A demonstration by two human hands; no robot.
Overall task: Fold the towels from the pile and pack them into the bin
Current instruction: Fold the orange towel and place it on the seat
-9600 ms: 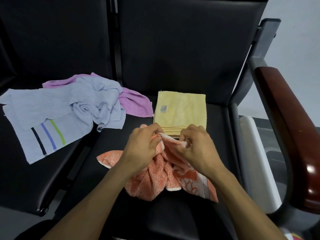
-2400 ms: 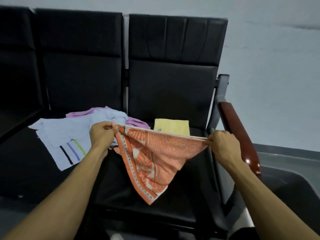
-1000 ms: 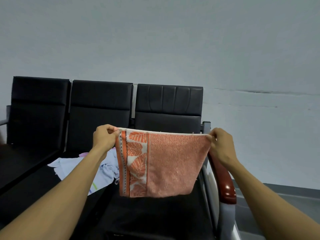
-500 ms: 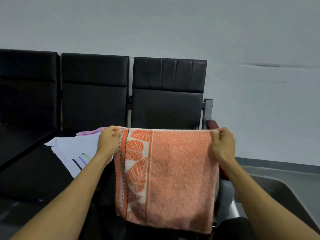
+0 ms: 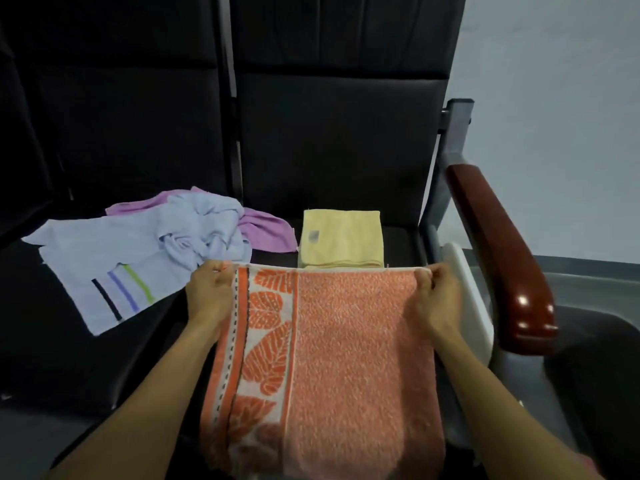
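Note:
An orange towel with a leaf-patterned band lies spread over the black seat in front of me. My left hand pinches its far left corner and my right hand pinches its far right corner. Just beyond its far edge sits a folded yellow towel. On the seat to the left lies the unfolded pile: a pale blue towel with three coloured stripes on top of a purple towel. No bin can be made out.
A dark red armrest on a grey post borders the seat on the right, with a white panel beside it. Black backrests rise behind. A grey wall fills the upper right.
The orange towel hung stretched in the air between my hands; now it is lowered and laid over the seat, still pinched at both far corners. My view has dropped to the seat.

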